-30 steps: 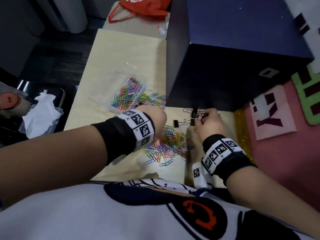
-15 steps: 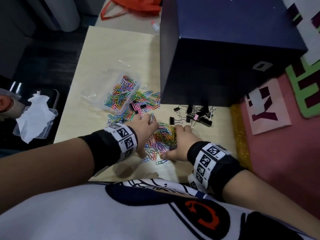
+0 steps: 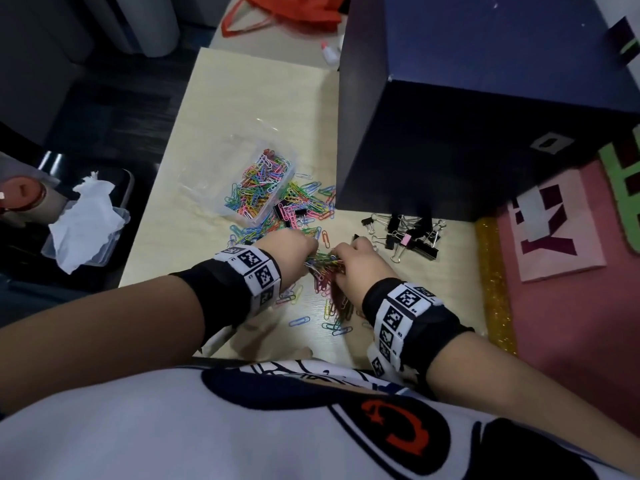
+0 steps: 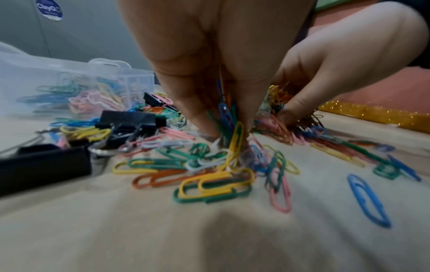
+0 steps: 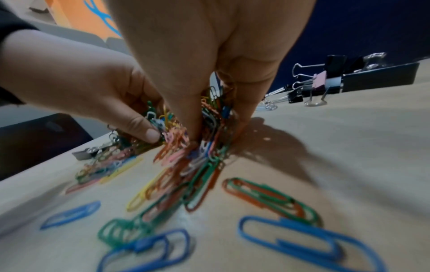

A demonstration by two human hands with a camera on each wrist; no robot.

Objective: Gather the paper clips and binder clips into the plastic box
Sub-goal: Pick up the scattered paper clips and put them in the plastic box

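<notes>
Both hands have closed in: the left hand (image 3: 294, 249) and right hand (image 3: 358, 268) now pinch bunches of paper clips (image 3: 325, 268) in curled fingers mid-surface; the plastic box (image 3: 256, 185) waits toward the far-left edge, the binder clips (image 3: 408, 237) still loose.

round blue sticker (image 4: 49, 9) | reads "ClayGO", partly cut | on grey surface behind the table

Glossy colour-coated wire paper clips (image 4: 214, 185) are lying on a matt pale wood-grain tabletop (image 3: 249, 109) under the hands. Beyond the left hand (image 3: 289, 251), the clear plastic box (image 3: 258, 188) is showing a smooth finish; right of the right hand (image 3: 356, 268), binder clips (image 3: 412, 237) are showing matt black bodies and shiny metal handles.
</notes>
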